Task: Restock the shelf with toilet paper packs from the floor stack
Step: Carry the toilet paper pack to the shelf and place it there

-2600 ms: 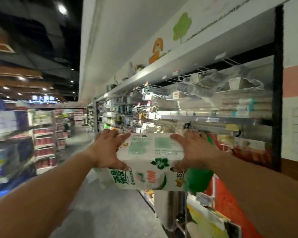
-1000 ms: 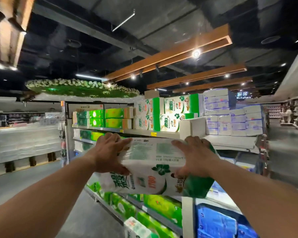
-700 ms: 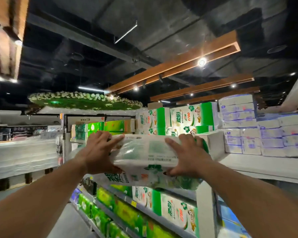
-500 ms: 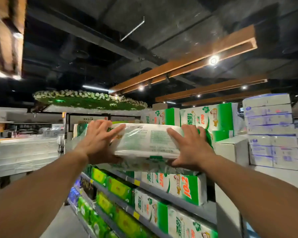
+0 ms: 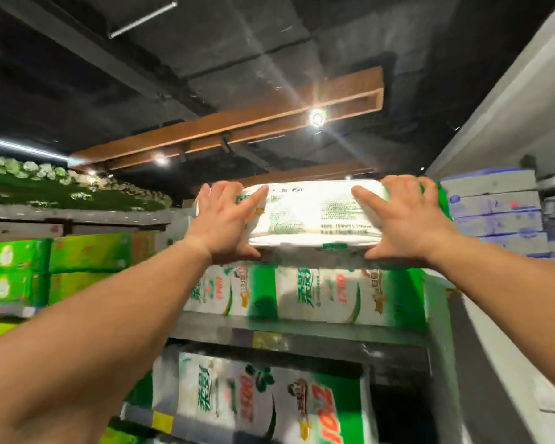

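Toilet paper pack [image 5: 314, 213]: centre frame, raised on top of the green-and-white packs [image 5: 305, 294] on the upper shelf [image 5: 295, 328]. Left hand [image 5: 225, 219] grips its left end, right hand [image 5: 404, 219] its right end, fingers spread, thumbs beneath.

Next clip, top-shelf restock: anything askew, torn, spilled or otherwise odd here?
Nothing stands out. Both hands, left hand and right hand, hold the toilet paper pack level above the row of packs on the shelf. Its wrapper looks intact, though motion blur hides fine detail.
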A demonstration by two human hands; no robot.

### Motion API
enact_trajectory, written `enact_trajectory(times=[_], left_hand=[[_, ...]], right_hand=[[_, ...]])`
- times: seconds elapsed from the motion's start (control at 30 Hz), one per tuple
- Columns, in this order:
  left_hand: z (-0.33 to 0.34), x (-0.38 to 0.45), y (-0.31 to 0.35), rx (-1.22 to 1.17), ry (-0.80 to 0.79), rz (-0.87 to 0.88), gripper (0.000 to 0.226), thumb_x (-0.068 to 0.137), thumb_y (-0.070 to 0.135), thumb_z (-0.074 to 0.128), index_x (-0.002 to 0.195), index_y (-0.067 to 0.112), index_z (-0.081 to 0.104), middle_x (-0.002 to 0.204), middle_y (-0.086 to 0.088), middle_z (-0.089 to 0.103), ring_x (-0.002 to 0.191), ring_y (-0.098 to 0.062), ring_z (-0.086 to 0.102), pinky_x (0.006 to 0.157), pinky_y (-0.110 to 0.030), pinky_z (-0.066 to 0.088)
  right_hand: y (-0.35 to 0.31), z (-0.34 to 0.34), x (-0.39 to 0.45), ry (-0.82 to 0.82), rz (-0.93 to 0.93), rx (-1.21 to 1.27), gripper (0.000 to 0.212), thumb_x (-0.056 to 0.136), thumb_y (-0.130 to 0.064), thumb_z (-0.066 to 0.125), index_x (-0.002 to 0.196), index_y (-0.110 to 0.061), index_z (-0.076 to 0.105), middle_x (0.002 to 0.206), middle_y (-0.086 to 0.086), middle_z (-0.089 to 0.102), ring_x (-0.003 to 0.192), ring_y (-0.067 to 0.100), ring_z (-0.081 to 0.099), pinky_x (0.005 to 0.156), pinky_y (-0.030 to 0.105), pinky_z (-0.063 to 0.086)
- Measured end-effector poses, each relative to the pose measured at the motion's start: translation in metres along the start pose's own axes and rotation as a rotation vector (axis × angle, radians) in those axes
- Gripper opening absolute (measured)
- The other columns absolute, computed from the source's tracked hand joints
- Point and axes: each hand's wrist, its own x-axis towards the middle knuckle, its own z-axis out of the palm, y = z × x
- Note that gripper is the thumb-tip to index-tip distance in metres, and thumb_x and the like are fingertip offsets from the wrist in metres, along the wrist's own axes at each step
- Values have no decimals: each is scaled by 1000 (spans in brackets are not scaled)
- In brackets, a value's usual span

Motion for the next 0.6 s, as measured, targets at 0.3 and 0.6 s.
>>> enact_trajectory(times=[0.3, 0.6], left_hand=[[127, 142, 6, -238, 71, 85, 125, 65, 67, 84, 164, 34, 16, 145, -11, 33, 137, -33, 23, 121, -51, 17], [184, 258, -8, -439, -227, 62, 119, 47, 80, 85, 151, 44, 39, 130, 2, 58, 126, -30, 46, 104, -45, 47]], right_hand=[[55, 59, 97, -56, 91, -210, 107, 61, -77, 74, 146, -46, 17, 142, 10, 32, 136, 34, 27, 115, 52, 22], [91, 113, 212, -323, 124, 8, 105, 62, -71, 81, 152, -46, 34, 141, 6, 47, 127, 33, 49, 104, 48, 43]])
